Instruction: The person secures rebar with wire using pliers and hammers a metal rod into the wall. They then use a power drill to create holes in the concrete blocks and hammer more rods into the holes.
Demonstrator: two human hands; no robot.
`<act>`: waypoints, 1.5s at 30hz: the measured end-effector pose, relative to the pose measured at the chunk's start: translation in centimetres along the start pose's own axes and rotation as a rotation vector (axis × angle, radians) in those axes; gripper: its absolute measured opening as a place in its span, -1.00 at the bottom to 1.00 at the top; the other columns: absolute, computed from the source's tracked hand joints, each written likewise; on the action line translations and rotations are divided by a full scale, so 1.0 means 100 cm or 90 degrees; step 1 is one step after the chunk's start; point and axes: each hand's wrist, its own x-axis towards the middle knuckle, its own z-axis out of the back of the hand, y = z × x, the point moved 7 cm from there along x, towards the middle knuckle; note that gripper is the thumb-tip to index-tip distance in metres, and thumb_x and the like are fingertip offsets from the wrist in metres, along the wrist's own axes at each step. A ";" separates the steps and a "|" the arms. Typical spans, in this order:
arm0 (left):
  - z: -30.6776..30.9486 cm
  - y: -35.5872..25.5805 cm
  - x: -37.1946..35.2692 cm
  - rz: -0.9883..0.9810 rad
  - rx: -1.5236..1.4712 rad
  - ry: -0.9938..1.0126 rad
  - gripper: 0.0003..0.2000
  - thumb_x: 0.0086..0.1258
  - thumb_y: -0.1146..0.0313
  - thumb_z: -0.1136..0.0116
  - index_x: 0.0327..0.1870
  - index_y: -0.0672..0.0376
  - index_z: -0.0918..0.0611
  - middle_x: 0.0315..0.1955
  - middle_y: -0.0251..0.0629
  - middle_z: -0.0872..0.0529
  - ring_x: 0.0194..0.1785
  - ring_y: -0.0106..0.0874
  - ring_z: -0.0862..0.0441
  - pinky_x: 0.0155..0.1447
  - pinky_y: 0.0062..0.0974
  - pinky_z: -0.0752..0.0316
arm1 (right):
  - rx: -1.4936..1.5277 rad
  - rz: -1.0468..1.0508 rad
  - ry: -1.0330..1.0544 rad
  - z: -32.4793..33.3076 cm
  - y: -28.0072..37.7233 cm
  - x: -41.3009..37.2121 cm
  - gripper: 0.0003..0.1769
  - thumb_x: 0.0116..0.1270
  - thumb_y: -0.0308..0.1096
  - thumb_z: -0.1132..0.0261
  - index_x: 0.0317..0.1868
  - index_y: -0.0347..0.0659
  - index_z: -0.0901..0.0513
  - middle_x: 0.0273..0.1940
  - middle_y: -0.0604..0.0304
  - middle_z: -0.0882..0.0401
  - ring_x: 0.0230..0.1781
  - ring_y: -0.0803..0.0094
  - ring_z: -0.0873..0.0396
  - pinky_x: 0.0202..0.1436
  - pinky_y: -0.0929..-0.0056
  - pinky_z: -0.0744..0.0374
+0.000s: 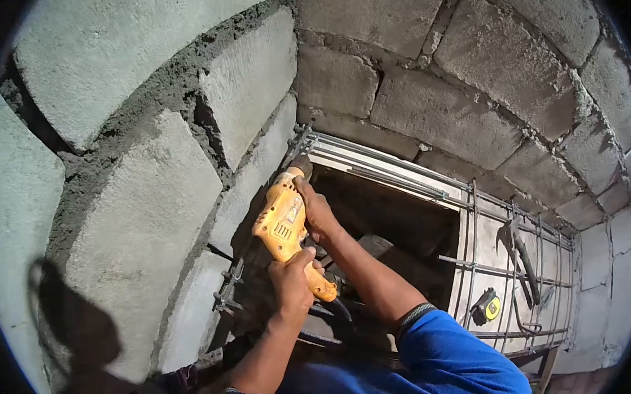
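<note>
A yellow power drill [282,217] is in both of my hands, its dark chuck end pointing up and away toward the corner where the two block walls meet. My left hand [290,281] is wrapped round the drill's rear handle. Farther forward, my right hand [318,213] grips the front of the drill body just behind the chuck. The chuck end is close to the left block wall [254,146] and the near ends of the steel bars [393,165]. I cannot make out a bit or whether it touches anything. A dark cord hangs from the handle.
A pale board [499,240] under a grid of tied rebar lies to the right. On it rest a hammer [526,267] and a yellow-and-black tape measure [487,308]. Beside it is a dark opening [396,214]. Rebar ends [227,289] stick out at the left wall.
</note>
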 end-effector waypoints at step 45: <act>-0.044 0.062 0.035 0.005 -0.052 0.143 -0.52 0.47 0.14 -0.32 0.27 0.18 -0.49 0.04 -0.31 -0.61 0.11 -0.45 -0.56 0.14 -0.42 -0.48 | -1.111 0.182 0.257 0.029 0.069 -0.163 0.15 0.11 -0.29 -0.57 0.61 -0.31 -0.07 0.37 -0.25 -0.45 0.42 0.00 -0.45 0.42 0.16 -0.44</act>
